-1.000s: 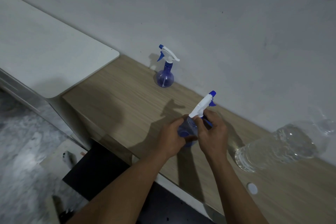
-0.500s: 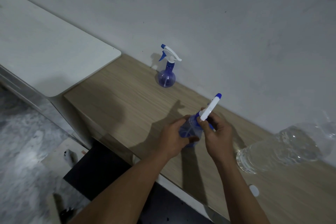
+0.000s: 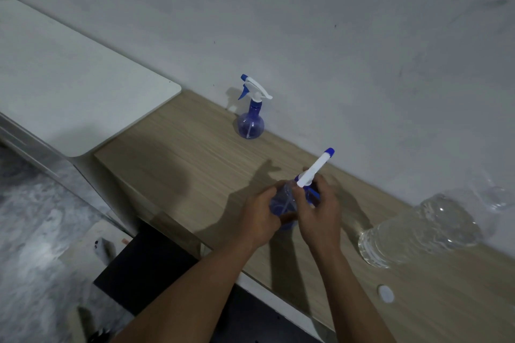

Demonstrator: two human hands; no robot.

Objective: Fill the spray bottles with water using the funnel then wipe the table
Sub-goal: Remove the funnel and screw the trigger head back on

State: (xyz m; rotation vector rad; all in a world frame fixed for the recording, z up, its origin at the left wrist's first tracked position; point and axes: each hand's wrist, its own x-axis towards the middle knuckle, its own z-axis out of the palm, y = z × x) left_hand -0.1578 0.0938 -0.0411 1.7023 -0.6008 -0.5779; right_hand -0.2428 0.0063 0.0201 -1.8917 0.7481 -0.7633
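Grey wall (image 3: 334,22) behind a wood-grain desk (image 3: 181,153), which abuts a white top (image 3: 69,78) at left. 1 clear water container (image 3: 418,231) is at the desk's right. 2 blue sprayers:
- 1 far spray bottle (image 3: 250,122) against the wall.
- 1 held spray bottle (image 3: 281,203) near the front edge, with the left hand (image 3: 260,220) wrapped round its body and the right hand (image 3: 320,217) curled round its neck.

The white spray head (image 3: 315,168), side-on 1 s ago, now points away. 1 white cap (image 3: 386,293).

Translucent blue near spray bottle (image 3: 281,202) tilted; far spray bottle (image 3: 250,125) upright.
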